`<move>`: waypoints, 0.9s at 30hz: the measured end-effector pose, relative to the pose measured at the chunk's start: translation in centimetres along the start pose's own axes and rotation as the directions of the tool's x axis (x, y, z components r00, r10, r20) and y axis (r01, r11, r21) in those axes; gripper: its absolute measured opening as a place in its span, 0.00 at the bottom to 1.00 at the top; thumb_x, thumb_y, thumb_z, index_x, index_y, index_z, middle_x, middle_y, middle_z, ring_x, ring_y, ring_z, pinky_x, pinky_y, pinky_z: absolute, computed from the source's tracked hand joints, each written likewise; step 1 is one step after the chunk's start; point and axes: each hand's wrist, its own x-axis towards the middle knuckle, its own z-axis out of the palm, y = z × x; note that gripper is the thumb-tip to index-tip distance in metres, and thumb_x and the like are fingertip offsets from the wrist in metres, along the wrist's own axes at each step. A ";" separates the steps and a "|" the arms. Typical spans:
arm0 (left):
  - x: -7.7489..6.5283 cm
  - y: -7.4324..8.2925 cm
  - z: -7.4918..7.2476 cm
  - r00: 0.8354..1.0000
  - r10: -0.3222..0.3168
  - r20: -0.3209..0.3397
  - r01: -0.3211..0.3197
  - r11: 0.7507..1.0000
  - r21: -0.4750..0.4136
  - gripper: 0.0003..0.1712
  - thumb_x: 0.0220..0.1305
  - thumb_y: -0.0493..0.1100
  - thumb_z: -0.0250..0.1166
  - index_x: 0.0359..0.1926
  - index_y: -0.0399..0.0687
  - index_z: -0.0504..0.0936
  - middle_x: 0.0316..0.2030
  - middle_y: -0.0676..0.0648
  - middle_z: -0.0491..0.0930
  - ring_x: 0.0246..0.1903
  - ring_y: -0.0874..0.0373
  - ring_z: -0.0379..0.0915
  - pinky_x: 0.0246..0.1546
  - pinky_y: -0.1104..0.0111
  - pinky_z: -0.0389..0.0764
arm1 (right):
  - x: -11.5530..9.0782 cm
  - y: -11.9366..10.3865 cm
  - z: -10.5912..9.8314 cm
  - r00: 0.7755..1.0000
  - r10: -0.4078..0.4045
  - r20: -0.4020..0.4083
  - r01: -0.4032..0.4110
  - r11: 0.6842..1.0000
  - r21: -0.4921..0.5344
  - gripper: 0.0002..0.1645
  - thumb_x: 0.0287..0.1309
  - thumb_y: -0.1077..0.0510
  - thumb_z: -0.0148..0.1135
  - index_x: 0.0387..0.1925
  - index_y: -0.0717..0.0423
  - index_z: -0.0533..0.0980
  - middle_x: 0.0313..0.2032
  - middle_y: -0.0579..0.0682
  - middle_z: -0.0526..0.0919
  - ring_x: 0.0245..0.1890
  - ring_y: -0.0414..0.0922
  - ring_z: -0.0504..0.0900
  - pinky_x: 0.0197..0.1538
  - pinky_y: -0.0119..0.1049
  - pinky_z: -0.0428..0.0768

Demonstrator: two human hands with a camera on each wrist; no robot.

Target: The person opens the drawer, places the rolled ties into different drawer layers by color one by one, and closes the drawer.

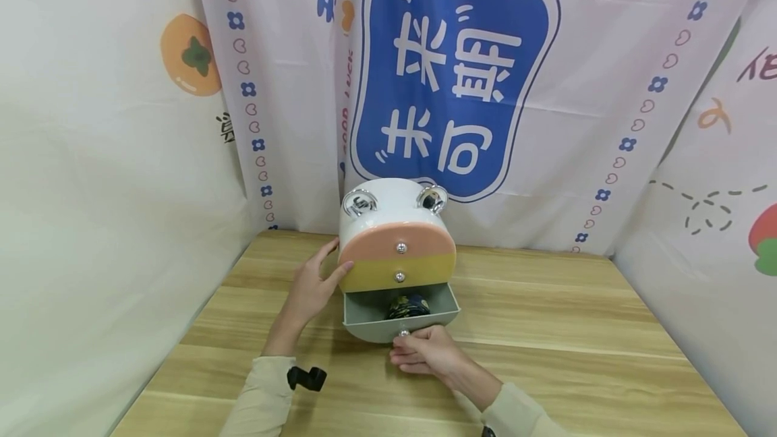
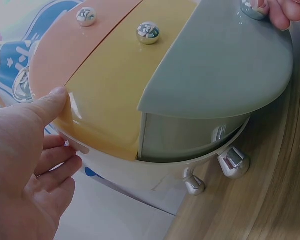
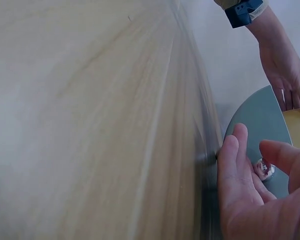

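A small rounded drawer box [image 1: 397, 202] with a white body stands on the wooden table. Its front has an orange drawer [image 1: 370, 243], a yellow drawer [image 1: 370, 277] and, at the bottom, a grey-green drawer [image 1: 370, 330] pulled out. A dark, patterned round bundle [image 1: 408, 306] lies in that drawer; its kind is unclear. My left hand [image 1: 309, 288] holds the box's left side, thumb on the front at the yellow drawer's edge [image 2: 110, 100]. My right hand [image 1: 434, 355] pinches the bottom drawer's silver knob [image 3: 263, 170] between thumb and fingers.
Two shiny ring-shaped pieces [image 1: 360, 203] sit on top of the box, and small silver feet [image 2: 234, 162] carry it. Behind the wooden table [image 1: 546, 329] hangs a printed curtain [image 1: 291, 86], with cloth walls on both sides.
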 end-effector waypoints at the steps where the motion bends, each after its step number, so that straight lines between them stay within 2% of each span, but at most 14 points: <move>1: 0.0 0.0 0.0 1.000 0.001 0.002 -0.001 1.000 0.002 0.42 0.62 0.70 0.56 0.72 0.56 0.62 0.71 0.48 0.64 0.71 0.44 0.59 0.70 0.45 0.63 | 0.0 0.0 0.0 1.000 0.000 -0.002 0.000 1.000 0.000 0.27 0.60 0.54 0.64 0.52 0.74 0.75 0.39 0.61 0.88 0.34 0.44 0.89 0.44 0.40 0.87; 13: 0.0 -0.1 -0.1 1.000 0.008 -0.004 -0.008 1.000 0.009 0.42 0.63 0.69 0.56 0.71 0.55 0.62 0.70 0.48 0.65 0.70 0.44 0.60 0.69 0.45 0.64 | 0.7 -0.4 0.1 1.000 -0.008 -0.023 0.007 1.000 -0.026 0.27 0.60 0.54 0.64 0.51 0.74 0.76 0.38 0.60 0.88 0.35 0.45 0.89 0.43 0.39 0.87; 27: 0.0 0.0 -0.1 1.000 0.016 -0.006 -0.016 1.000 0.001 0.43 0.63 0.68 0.57 0.71 0.52 0.63 0.70 0.48 0.65 0.70 0.44 0.60 0.69 0.45 0.64 | 1.8 -0.9 0.3 0.998 -0.042 -0.048 0.040 0.998 -0.050 0.26 0.61 0.55 0.64 0.50 0.75 0.75 0.37 0.62 0.88 0.34 0.46 0.89 0.45 0.43 0.87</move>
